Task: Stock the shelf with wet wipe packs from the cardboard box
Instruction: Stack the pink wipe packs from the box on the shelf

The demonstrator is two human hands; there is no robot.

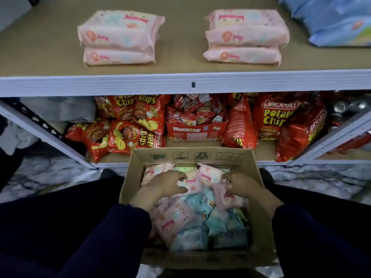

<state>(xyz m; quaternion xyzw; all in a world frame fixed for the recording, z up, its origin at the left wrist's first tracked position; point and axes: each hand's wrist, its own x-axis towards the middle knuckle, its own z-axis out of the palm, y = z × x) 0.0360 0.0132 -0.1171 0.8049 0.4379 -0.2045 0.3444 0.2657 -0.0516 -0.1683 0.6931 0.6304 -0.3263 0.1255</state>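
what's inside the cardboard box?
The cardboard box holds loosely piled pink packs and blue packs; left hand and right hand grip pink ones on top. Anything beneath is covered.

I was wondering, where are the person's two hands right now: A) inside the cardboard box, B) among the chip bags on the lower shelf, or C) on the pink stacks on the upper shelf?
A: the left hand and the right hand both reach into the cardboard box, fingers curled on pink wipe packs.
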